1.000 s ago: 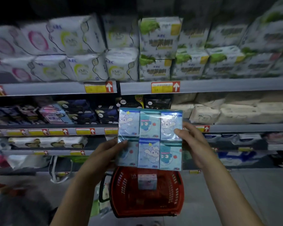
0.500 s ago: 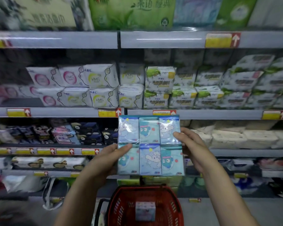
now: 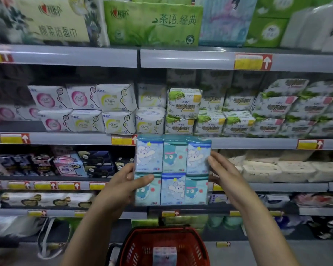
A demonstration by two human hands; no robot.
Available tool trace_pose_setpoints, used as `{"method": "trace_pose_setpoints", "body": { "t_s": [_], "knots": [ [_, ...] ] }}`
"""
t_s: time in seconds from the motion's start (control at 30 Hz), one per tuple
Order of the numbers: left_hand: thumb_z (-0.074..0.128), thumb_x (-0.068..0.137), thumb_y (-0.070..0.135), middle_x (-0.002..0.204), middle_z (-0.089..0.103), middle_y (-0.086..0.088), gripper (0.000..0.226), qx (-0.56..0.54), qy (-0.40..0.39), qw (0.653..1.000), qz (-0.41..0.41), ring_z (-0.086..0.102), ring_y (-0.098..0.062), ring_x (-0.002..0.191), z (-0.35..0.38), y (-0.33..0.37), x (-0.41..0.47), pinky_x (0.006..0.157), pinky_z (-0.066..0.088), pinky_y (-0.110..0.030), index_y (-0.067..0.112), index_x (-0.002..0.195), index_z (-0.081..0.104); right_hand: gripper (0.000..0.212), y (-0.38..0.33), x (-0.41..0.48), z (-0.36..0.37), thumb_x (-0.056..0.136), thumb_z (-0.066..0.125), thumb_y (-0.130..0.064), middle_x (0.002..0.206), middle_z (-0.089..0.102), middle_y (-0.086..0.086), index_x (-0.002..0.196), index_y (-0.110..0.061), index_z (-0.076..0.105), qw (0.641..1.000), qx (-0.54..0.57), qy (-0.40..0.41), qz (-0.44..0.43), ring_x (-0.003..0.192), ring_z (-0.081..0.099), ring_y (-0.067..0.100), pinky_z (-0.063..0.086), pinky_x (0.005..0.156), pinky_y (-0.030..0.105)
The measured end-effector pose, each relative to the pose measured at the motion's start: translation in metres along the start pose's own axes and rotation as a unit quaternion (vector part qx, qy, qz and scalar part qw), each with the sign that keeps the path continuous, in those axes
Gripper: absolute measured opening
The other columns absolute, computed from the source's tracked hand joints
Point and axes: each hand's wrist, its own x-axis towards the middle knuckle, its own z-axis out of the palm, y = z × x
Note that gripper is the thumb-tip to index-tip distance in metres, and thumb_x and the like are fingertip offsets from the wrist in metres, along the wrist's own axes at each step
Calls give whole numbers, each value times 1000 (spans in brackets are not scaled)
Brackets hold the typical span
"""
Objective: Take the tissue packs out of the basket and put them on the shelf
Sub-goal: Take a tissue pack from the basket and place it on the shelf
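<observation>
Upright between both hands, the pack is a flat block of six pocket packets, three over three, sealed in glossy clear film that catches the light. Each packet is pale blue or teal with a cartoon figure; the small print along the bottom is too blurred to read. It is held in the air in front of the shelf, with the basket low beneath it.

The left hand grips the lower left corner, thumb across the front, fingers behind. The right hand holds the right edge, thumb on the front, fingers reaching behind.

The basket is red plastic lattice with a dark handle, and a small pack, boxy and pale, lies in it. Behind, soft white pillow-shaped packs read "ABC" and "KMS". On the top level a green bale reads "茶语.经典". Yellow tags with red ends and white arrows sit along the smooth grey shelf edges.
</observation>
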Motion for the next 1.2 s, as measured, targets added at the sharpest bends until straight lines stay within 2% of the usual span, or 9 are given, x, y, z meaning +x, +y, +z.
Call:
{"method": "trace_pose_setpoints", "body": {
  "t_s": [0.13, 0.3, 0.43, 0.57, 0.67, 0.77, 0.97, 1.07, 1.2],
  "knots": [
    [70, 77, -3, 102, 73, -7, 34, 61, 36, 994, 81, 73, -23, 86, 7, 10, 4, 61, 59, -33, 12, 106, 57, 84, 10, -6, -18, 66, 54, -79, 136, 55, -4, 136, -32, 47, 997, 51, -7, 51, 123, 52, 14, 41, 104, 42],
    [73, 73, -8, 103, 68, 10, 44, 164, 14, 962, 220, 66, -4, 92, 16, 31, 7, 69, 55, -20, 17, 105, 57, 90, 24, -8, -35, 69, 39, -78, 125, 61, 19, 126, -9, 51, 951, 217, -29, 220, 109, 61, 38, 50, 89, 56],
    [76, 69, -6, 104, 64, 23, 52, 249, -21, 921, 299, 61, 4, 97, 21, 43, 9, 79, 50, -12, 28, 104, 57, 82, 23, -11, -32, 84, 23, -69, 119, 62, 29, 124, -3, 52, 919, 285, -99, 253, 102, 65, 41, 57, 76, 51],
    [72, 65, 33, 118, 59, 19, 42, 302, -85, 890, 332, 55, 0, 113, 19, 54, 11, 90, 50, -20, 41, 105, 59, 73, 17, -14, -33, 77, 58, -63, 130, 55, 27, 128, -11, 59, 885, 364, -206, 204, 107, 62, 44, 55, 79, 55],
    [63, 67, 48, 128, 49, 31, 48, 416, -120, 832, 348, 39, 11, 125, 21, 59, 13, 97, 41, -13, 54, 114, 51, 74, 20, -15, -32, 65, 75, -56, 131, 53, 25, 123, -12, 62, 893, 335, -212, 215, 103, 63, 42, 57, 70, 54],
    [63, 71, 52, 140, 29, 42, 57, 485, -94, 785, 373, 20, 9, 138, 23, 56, 19, 111, 21, -25, 67, 121, 39, 74, 22, -17, -26, 50, 93, -32, 119, 60, 28, 115, -5, 67, 905, 325, -179, 208, 94, 66, 41, 58, 67, 54],
    [66, 87, 11, 147, 26, 28, 74, 382, -8, 870, 311, 29, 21, 120, 20, 38, 20, 81, 34, 4, 61, 128, 28, 75, 9, -19, -15, 33, 97, -31, 110, 68, 23, 100, -6, 74, 931, 318, -102, 143, 87, 70, 33, 59, 61, 42],
    [60, 91, 7, 139, 42, 16, 56, 231, 35, 946, 225, 40, -2, 127, 12, 31, 21, 103, 39, -22, 38, 133, 39, 80, 0, -19, -11, 37, 96, -34, 112, 67, 22, 107, -3, 69, 951, 289, -50, 99, 90, 70, 30, 59, 63, 38],
    [47, 99, 18, 113, 71, -6, 23, 26, 36, 995, 84, 69, -22, 103, 10, 23, 17, 88, 53, -42, 16, 117, 61, 89, -11, -24, -2, 41, 92, -41, 103, 72, 12, 117, -5, 60, 972, 228, 5, 47, 87, 71, 21, 58, 61, 31]
  ]
}}
